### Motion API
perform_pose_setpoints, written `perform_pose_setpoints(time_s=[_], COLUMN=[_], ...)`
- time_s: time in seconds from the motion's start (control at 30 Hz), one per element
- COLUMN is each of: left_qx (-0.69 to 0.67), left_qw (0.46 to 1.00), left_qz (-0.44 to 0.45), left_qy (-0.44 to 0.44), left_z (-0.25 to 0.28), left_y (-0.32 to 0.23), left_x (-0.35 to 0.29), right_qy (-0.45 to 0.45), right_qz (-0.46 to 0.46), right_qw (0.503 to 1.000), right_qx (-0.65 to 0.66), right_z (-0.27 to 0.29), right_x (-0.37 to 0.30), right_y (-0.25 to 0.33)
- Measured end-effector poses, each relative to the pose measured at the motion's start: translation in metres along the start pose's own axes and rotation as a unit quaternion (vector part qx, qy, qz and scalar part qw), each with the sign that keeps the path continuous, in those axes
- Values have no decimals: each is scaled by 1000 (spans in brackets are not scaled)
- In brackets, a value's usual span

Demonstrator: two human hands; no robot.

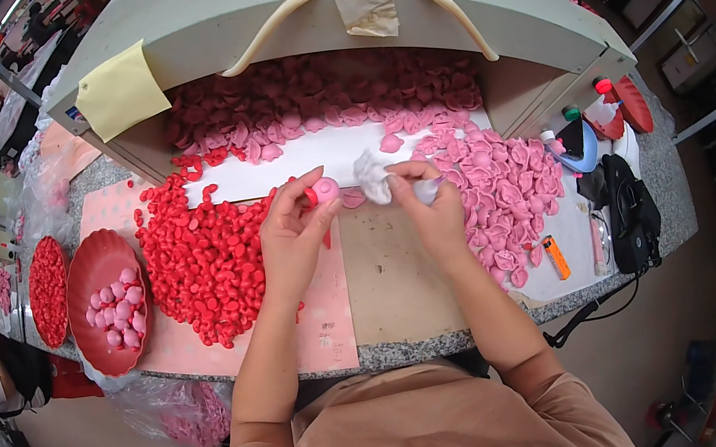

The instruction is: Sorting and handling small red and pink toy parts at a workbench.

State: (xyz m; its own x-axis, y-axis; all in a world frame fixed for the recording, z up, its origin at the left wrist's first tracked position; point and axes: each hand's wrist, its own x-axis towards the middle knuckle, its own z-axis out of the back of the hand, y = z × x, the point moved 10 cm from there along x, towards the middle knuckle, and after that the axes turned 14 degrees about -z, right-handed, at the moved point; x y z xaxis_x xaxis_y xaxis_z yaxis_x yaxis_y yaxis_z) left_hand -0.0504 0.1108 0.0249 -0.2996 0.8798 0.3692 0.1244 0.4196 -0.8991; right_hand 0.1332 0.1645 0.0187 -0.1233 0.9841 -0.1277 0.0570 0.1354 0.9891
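Observation:
Between its thumb and fingertips my left hand (291, 233) pinches a small pink rounded piece (327, 188), with a bit of red at its left side. My right hand (433, 222) is closed on a crumpled white cloth (371, 176). A pale, translucent thing (429, 190), perhaps a small bottle, also shows in that hand, mostly hidden by the fingers. Beside my left hand lies a large heap of small red rounded pieces (205, 272). Thin pink cupped pieces (504, 185) lie heaped to the right of my right hand.
A grey cabinet (449, 23) overhangs more pink pieces at the back. On the left, a red scalloped dish (94, 352) holds pink balls; another tray (50, 290) holds red pieces. An orange lighter (556, 258), a black pouch (632, 217) and a blue container (581, 151) stand right.

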Motion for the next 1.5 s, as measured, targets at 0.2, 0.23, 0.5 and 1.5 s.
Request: perform_pose_setpoints(time_s=[0.2, 0.23, 0.5, 1.5], left_qx=[144, 194, 259, -27], left_qw=[986, 975, 945, 985], left_qz=[-33, -65, -142, 70], left_qy=[71, 91, 140, 152], left_z=[-18, -21, -30, -35], left_y=[1, -1, -12, 17], left_x=[-7, -7, -9, -15], right_qy=[42, 93, 183, 256], right_qz=[87, 163, -65, -211], right_qw=[994, 974, 979, 929], right_qx=[-52, -124, 61, 166], right_z=[-8, -26, -38, -35], right_x=[-12, -20, -11, -16], right_y=[24, 31, -17, -27])
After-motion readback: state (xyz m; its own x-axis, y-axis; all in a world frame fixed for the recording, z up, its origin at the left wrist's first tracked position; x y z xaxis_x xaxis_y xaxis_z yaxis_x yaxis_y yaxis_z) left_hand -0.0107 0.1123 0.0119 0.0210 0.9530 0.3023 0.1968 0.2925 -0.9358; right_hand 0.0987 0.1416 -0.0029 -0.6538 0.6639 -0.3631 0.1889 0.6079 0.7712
